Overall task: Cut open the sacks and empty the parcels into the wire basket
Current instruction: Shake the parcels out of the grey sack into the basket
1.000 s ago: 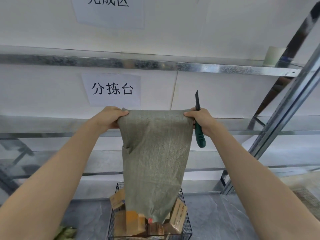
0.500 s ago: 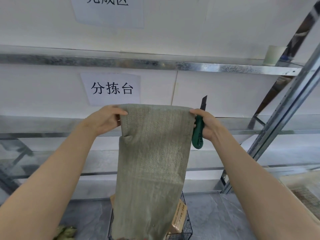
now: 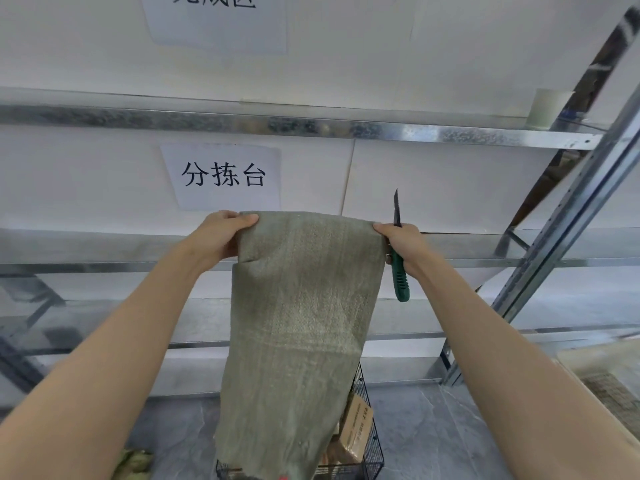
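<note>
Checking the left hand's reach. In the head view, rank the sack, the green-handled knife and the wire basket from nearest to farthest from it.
1. sack: gripped at its top corner by the left hand.
2. green-handled knife: across the sack, in the right hand.
3. wire basket: on the floor below.

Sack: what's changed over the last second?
The lower end of the sack has dropped and now hangs over the wire basket, hiding most of the parcels that showed before. Unchanged: left hand and right hand grip its top corners, the right also holding the green knife, blade up.
</note>
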{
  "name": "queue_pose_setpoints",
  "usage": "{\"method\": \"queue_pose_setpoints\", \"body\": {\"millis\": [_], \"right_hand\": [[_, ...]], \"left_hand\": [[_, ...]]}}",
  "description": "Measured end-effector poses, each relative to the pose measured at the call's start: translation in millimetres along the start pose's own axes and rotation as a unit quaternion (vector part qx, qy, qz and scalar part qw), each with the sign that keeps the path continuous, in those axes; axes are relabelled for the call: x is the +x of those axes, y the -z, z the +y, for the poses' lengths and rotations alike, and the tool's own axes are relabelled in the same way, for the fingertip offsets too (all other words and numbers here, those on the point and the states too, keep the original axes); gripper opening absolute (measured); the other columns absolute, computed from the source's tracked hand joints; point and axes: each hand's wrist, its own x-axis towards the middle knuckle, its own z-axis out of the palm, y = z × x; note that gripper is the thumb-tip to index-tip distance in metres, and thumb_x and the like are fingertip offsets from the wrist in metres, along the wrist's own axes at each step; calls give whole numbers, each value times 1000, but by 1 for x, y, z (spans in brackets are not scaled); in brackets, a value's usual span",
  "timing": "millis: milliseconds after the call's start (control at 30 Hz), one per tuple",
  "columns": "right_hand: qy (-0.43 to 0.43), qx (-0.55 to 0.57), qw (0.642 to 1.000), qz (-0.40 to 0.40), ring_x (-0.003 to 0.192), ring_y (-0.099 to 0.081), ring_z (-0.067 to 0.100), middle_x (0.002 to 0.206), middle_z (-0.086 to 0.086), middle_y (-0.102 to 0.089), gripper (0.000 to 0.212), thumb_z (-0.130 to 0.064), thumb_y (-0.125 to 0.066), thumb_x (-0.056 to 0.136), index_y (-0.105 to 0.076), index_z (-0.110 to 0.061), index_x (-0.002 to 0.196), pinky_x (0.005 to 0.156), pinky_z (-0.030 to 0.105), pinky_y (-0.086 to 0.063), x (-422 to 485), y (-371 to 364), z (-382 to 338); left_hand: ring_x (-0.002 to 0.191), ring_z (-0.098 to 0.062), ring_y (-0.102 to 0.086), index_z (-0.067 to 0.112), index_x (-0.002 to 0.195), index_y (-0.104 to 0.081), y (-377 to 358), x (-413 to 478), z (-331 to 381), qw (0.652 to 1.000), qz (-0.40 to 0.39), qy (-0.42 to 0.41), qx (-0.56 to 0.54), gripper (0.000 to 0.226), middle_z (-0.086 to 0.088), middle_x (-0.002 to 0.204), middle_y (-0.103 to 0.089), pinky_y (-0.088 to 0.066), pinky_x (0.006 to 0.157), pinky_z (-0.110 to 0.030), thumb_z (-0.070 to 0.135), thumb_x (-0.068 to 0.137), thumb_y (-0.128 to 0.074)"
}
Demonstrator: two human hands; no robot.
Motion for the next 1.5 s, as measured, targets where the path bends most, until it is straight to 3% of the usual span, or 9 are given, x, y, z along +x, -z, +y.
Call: {"method": "queue_pose_setpoints", "body": {"millis": [200,367,500,567,633,733,1000,1367,1500], "right_hand": [[22,51,998,-16,60,-52,20,70,6,-59,10,-8,-61,87,-71,-12,88,56,30,-45,-5,-8,-7],[-79,161,984,-11,52,-58,20,62,5,-59,22,-10,-64,85,-62,-11,64,53,30,-48,-7,-7,-9],[-97,234,963,-91,56,-51,18,61,1,-53,32,-39,-74,78,-58,-15,64,64,28,-45,-8,6,-6],[-81,226,962,-132,51,-44,14,62,0,-51,23,-31,-71,82,-60,-14,72,50,24,-41,-11,10,-4],[-66,225,961,-145,48,-44,12,65,1,-54,6,-10,-62,86,-60,-13,81,42,21,-39,-13,11,-3],[-67,227,962,-139,44,-43,8,57,-2,-56,23,7,-52,86,-57,-15,82,39,18,-35,-11,11,-3],[-40,92,993,-66,59,-47,14,79,4,-60,10,-15,-69,85,-61,-12,90,45,24,-41,1,7,3],[-51,152,985,-63,58,-50,19,72,8,-59,17,-3,-57,85,-70,-11,94,58,31,-44,-4,-2,4],[-76,224,969,-70,57,-52,17,68,3,-58,15,-12,-56,87,-64,-12,74,54,26,-44,-9,-7,0]], "left_hand": [[67,-12,-51,20,80,-56,-7,0,3,995,92,-26,1,17,-1,79,-56,-42,55,-24,11,93,-53],[94,-13,-60,19,106,-64,-2,-13,13,991,-60,-24,-121,27,2,104,-65,-49,76,-25,7,94,-42],[108,-14,-56,14,132,-45,7,-12,13,989,-141,-25,-41,48,-1,124,-55,-45,83,-26,-6,89,-40],[110,-15,-55,11,134,-44,9,-8,11,991,-132,-21,-2,51,-5,127,-54,-46,84,-26,-10,88,-44],[106,-16,-58,10,124,-53,10,-6,9,990,-137,-29,36,39,-8,122,-58,-50,83,-25,-8,89,-49],[99,-20,-60,12,107,-63,15,-2,2,986,-116,-38,110,25,-13,111,-62,-52,86,-27,-4,89,-55],[94,-18,-61,4,102,-67,19,-1,-7,982,-61,-22,179,26,-6,98,-67,-47,91,-33,26,89,-64],[80,-17,-61,13,98,-68,11,-6,-4,998,-55,-3,16,20,-5,92,-66,-52,67,-29,12,95,-48],[54,-10,-65,15,59,-75,1,-7,-1,989,-44,28,-138,42,2,63,-67,-51,48,-18,11,93,-50]]}}
